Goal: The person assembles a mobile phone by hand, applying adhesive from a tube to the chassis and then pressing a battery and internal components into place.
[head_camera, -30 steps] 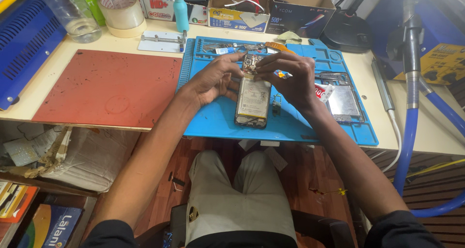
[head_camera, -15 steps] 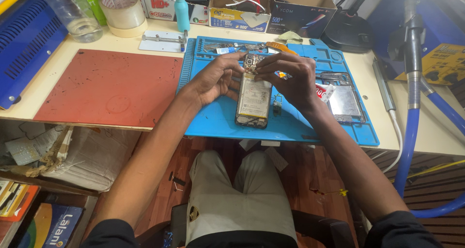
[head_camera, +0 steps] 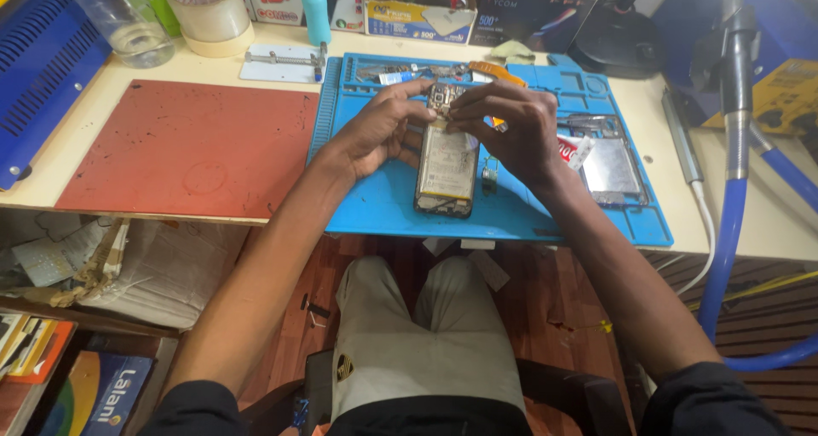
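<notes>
centre of frame: opened phone [head_camera: 446,170] flat on blue mat [head_camera: 511,214]. your left hand [head_camera: 381,133] steadies its top edge, fingers curled; right hand [head_camera: 511,129] pinches small circuit board [head_camera: 443,98] above it. keep grip light, lift board straight, phone pinned.

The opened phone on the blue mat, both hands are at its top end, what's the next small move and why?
Probably lift the small circuit board gently straight up. Both the left hand and right hand pinch it at the top of the opened phone, which lies flat on the blue mat with nothing pinning it, so one hand may need to steady the body.
</notes>
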